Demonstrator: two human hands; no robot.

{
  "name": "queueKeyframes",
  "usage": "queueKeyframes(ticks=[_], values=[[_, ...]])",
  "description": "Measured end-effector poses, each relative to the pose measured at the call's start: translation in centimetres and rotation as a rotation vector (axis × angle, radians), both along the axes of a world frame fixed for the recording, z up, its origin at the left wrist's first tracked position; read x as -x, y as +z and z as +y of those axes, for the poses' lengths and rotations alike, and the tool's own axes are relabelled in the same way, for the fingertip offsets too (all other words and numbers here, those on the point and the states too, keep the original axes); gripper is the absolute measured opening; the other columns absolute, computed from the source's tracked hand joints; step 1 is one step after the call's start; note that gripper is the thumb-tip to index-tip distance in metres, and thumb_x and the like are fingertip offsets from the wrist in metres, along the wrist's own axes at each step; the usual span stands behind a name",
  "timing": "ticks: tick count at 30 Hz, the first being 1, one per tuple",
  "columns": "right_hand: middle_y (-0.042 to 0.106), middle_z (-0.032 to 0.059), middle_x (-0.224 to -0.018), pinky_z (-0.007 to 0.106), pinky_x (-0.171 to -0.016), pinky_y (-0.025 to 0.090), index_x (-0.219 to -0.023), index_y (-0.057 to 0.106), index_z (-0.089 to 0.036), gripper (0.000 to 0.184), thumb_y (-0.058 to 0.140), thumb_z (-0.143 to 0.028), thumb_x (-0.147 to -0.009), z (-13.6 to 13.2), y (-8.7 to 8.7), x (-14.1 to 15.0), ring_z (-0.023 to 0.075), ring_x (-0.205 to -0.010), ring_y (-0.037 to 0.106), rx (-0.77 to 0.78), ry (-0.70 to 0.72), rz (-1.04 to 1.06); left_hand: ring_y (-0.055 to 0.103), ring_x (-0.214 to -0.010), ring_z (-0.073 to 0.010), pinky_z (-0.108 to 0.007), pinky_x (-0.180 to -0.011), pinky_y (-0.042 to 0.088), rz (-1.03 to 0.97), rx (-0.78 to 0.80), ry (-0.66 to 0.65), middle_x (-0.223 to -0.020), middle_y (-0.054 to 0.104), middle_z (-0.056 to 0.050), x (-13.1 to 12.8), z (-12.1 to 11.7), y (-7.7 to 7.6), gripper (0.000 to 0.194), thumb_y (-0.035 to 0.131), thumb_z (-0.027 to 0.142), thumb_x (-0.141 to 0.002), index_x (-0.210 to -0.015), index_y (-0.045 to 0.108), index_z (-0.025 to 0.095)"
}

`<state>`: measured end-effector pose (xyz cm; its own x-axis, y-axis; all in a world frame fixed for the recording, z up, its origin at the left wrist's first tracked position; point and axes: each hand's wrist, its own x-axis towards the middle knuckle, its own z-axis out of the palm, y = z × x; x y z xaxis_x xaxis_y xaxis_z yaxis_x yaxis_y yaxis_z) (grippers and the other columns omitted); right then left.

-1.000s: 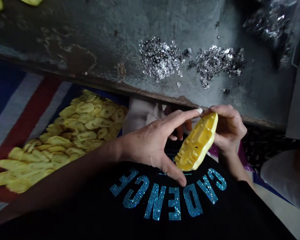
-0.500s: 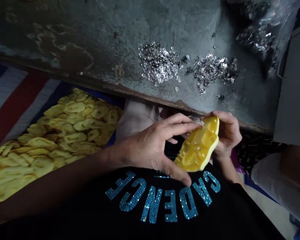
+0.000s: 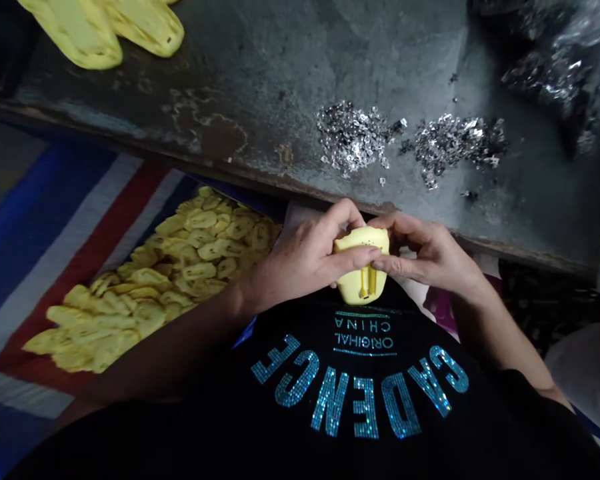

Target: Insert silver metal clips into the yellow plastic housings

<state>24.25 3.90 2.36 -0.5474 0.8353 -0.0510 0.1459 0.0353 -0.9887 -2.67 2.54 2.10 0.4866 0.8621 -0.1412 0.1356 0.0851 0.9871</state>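
Both of my hands hold one yellow plastic shell point(image 3: 361, 277) in front of my chest, just below the edge of the grey worktable point(image 3: 260, 87). My left hand point(image 3: 305, 260) wraps it from the left, with thumb and fingers closed across its top. My right hand point(image 3: 425, 253) grips it from the right, fingertips pressed on its face. The shell stands upright, its hollow inner side with a slot facing me.
A heap of yellow plastic shells point(image 3: 175, 273) lies on a striped cloth point(image 3: 65, 220) at my lower left. Two piles of small shiny metal parts point(image 3: 353, 137) point(image 3: 455, 140) sit on the table. More yellow shells point(image 3: 105, 27) lie at the table's far left; a bag of metal parts point(image 3: 555, 60) at far right.
The yellow shell has turned from a slanted, side-on pose to upright and moved left. Both hands have closed in around it. The view has shifted, showing more yellow shells on the table.
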Motion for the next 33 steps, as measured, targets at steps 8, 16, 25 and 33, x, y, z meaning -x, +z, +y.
queueKeyframes(ticks=[8, 16, 25, 33], values=[[0.083, -0.0022, -0.090, 0.028, -0.062, 0.065, -0.107, 0.076, -0.027, 0.047, 0.104, -0.059, -0.088, -1.2, -3.5, 1.3, 0.0156, -0.069, 0.073, 0.184, -0.319, 0.236, 0.078, -0.067, -0.0147, -0.023, -0.061, 0.067, -0.319, 0.285, 0.301, -0.096, 0.084, -0.001, 0.6, -3.7, -3.5, 0.039, 0.095, 0.038, -0.096, -0.113, 0.063, 0.023], [0.079, 0.0055, -0.097, 0.057, -0.104, 0.057, -0.101, 0.087, -0.030, 0.005, 0.086, -0.035, -0.101, 6.6, -3.0, -1.4, 0.0316, -0.101, 0.073, -0.708, -0.290, -0.614, 0.073, -0.062, -0.0150, -0.023, -0.045, 0.059, -0.419, 0.283, 0.571, -0.091, 0.082, 0.001, 1.9, -1.9, -2.6, 0.037, 0.093, 0.040, -0.093, -0.099, 0.060, 0.025], [0.066, 0.0032, -0.078, 0.057, -0.108, 0.057, -0.082, 0.063, -0.029, 0.029, 0.089, -0.033, -0.094, 10.1, -3.4, -0.6, 0.0313, -0.095, 0.071, -0.689, -0.164, -0.676, 0.075, -0.058, -0.0161, -0.024, -0.045, 0.062, -0.375, 0.272, 0.563, -0.085, 0.081, 0.002, 1.7, -1.9, -2.8, 0.032, 0.091, 0.038, -0.095, -0.101, 0.063, 0.024], [0.085, -0.0023, -0.092, 0.040, -0.075, 0.059, -0.097, 0.084, -0.032, 0.007, 0.090, -0.030, -0.101, 3.0, 1.5, 1.7, 0.0204, -0.080, 0.075, -0.306, -0.300, -0.098, 0.079, -0.073, -0.0184, -0.027, -0.057, 0.071, -0.354, 0.299, 0.448, -0.088, 0.078, 0.001, 0.7, -2.5, -2.2, 0.036, 0.092, 0.042, -0.099, -0.104, 0.062, 0.024]])
